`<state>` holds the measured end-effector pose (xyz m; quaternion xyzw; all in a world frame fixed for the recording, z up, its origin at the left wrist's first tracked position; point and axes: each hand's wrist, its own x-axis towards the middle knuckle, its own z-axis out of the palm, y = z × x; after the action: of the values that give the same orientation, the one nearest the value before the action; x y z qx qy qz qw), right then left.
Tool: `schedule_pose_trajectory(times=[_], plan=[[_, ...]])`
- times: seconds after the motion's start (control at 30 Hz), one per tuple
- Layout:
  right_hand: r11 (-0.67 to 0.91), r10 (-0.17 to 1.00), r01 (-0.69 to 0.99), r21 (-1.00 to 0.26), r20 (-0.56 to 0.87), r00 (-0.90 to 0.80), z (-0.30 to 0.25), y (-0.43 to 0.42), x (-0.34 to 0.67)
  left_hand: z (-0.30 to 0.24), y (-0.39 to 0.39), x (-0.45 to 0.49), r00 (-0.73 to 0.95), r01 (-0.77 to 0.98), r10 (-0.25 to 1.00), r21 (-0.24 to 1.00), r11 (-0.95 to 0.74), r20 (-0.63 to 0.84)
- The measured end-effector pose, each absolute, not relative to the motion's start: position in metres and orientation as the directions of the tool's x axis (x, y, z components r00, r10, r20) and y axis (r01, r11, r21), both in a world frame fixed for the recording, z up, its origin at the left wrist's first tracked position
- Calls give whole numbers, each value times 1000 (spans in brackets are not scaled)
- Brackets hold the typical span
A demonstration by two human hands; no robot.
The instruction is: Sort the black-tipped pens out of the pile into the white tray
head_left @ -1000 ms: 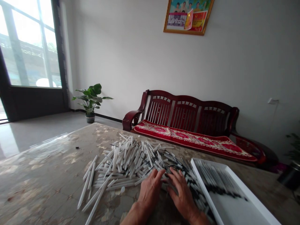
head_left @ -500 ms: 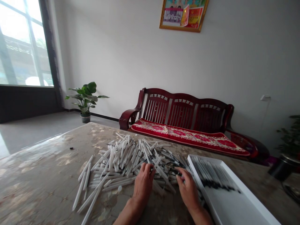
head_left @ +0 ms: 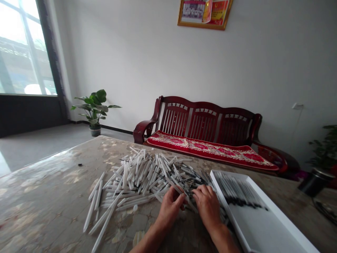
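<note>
A big heap of white pen barrels (head_left: 137,177) lies on the marble-patterned table (head_left: 47,196), mixed on its right side with thin dark refills (head_left: 189,174). My left hand (head_left: 170,209) and my right hand (head_left: 207,205) sit close together at the near edge of the heap. Both have their fingers curled and pinched over a white barrel (head_left: 181,196) that runs between them. A white tray (head_left: 265,225) holding a row of dark-tipped pens stands just right of my right hand.
Loose barrels (head_left: 100,214) are strewn toward the near left of the table. Behind the table stands a dark red wooden bench (head_left: 210,133) with a red cushion. A potted plant (head_left: 94,109) is by the window, another dark pot (head_left: 314,182) at far right.
From lying flat on the heap, both hands pulled together and curled their fingers around a white barrel. The view swung slightly to the right.
</note>
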<state>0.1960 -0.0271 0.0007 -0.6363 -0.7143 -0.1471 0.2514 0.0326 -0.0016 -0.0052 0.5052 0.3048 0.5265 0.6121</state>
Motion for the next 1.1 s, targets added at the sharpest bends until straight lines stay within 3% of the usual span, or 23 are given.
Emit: schedule_pose_trajectory(times=[0.13, 0.23, 0.33, 0.43, 0.53, 0.63, 0.73, 0.97, 1.1], plan=[[117, 849, 986, -119, 527, -37, 6, -32, 202, -7, 3, 33, 281, -378, 950, 926, -21, 136], [93, 838, 974, -204, 544, 34, 4, -33, 210, -6, 6, 30, 261, -416, 962, 908, 36, 81], [86, 823, 874, -478, 528, 208, 1, -30, 212, -4, 8, 27, 231, -473, 973, 875, 107, 6], [170, 864, 567, -806, 399, 307, 1, -28, 205, -2, 8, 24, 197, -542, 978, 823, 170, -72], [206, 882, 271, -940, 298, 364, 2, -28, 191, -1, 8, 22, 211, -608, 967, 756, 243, -141], [229, 879, 102, -968, 251, 405, 3, -30, 180, 0, 9, 21, 228, -647, 950, 697, 311, -212], [254, 877, 38, -966, 247, 412, 3, -31, 173, 2, 8, 21, 246, -667, 939, 662, 343, -239], [249, 886, 5, -968, 230, 403, 3, -33, 164, 6, 5, 24, 280, -681, 916, 613, 401, -288], [262, 877, 56, -964, 262, 404, 4, -34, 165, 2, 5, 26, 256, -650, 934, 671, 356, -247]])
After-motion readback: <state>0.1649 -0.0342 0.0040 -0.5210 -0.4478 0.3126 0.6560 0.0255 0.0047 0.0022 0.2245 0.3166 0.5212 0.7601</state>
